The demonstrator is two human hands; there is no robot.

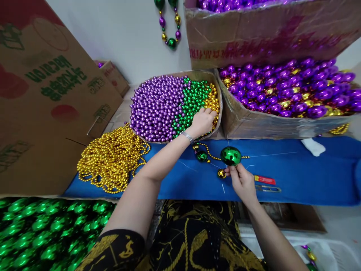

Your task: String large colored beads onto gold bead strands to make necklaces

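Observation:
My left hand reaches into the right end of an open cardboard box, its fingers curled down among small gold beads; the fingertips are hidden. Small green beads and small purple beads fill the rest of that box. With my right hand I pinch just under a large shiny green bead; a thin needle or wire points up from it. A gold bead hangs by my right fingertips. Behind lies a gold bead string with a smaller green bead.
A pile of gold bead chains lies left on the blue cloth. Right of my right hand lie a red-handled cutter and metal thread snips. Boxes of large purple beads stand at back right; large green beads fill the lower left.

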